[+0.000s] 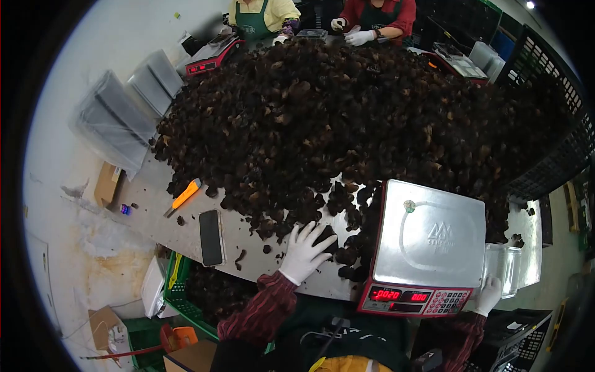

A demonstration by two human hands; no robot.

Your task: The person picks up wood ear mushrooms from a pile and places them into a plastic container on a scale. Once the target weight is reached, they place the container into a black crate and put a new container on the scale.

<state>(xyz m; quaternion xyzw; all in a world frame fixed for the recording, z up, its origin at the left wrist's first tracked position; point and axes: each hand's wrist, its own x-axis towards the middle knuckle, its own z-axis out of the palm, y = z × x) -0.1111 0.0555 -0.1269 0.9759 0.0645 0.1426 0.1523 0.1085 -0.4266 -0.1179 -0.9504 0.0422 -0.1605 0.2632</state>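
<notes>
At the near edge of the table (183, 232), saw the left hand (307, 253), gloved in white, spread wide with the palm down over the border of the dark dried pieces (322, 136). Could not tell any firm grip there. On the other side, found the right hand (488, 296) low, just beside the clear containers (504, 271) and the front corner of the scale (427, 239); could not tell its hold from this view. Seemed best to draw the loose pieces together with relaxed fingers, without pressing, in order not to crumble them. Was also wise to steady the containers gently by the rim, and to avoid leaning on the scale, then showing -0.020 in red, a reading to be checked before trusting any weight. To the left, noticed the phone (211, 237) and, a little farther, the orange knife (184, 196), better left well apart from the fingers. Beyond, saw the same pieces heaped broadly, reaching a black crate (548, 170) at the right. At the far side, noticed another scale (214, 57), a person in yellow (253, 18) and a person in red (381, 15).
</notes>
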